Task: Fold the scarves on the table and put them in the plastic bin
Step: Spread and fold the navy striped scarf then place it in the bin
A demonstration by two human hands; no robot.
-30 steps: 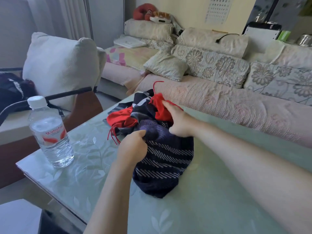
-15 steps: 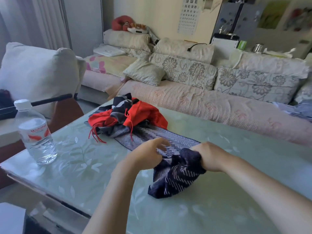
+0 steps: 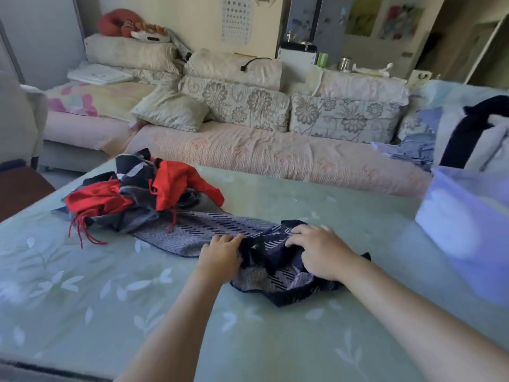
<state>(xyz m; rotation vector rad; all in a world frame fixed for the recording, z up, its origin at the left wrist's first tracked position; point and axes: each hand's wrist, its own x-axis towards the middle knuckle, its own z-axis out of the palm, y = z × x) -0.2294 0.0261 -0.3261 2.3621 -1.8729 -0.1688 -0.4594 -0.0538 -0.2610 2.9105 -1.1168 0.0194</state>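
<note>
A navy scarf with pale stripes (image 3: 209, 230) runs across the green table (image 3: 82, 285) from a pile toward me, its near end bunched (image 3: 275, 274) under my hands. My left hand (image 3: 220, 255) lies against the bunch's left edge with its fingers stretched forward. My right hand (image 3: 319, 252) sits on top of the bunch, fingers bent down into the cloth. A heap of red and dark scarves (image 3: 143, 191) lies at the far left of the table, red fringe trailing. The translucent plastic bin (image 3: 468, 230) stands at the right edge, blurred.
A long sofa with floral cushions (image 3: 275, 150) runs behind the table. Clothes lie piled on the sofa's right end (image 3: 468, 139). A pale armchair (image 3: 16, 117) stands at the far left.
The view has swung right, so the bottle is out of frame and the bin has appeared. Both hands have lowered the scarf's bunched end onto the table; my left hand now touches it.
</note>
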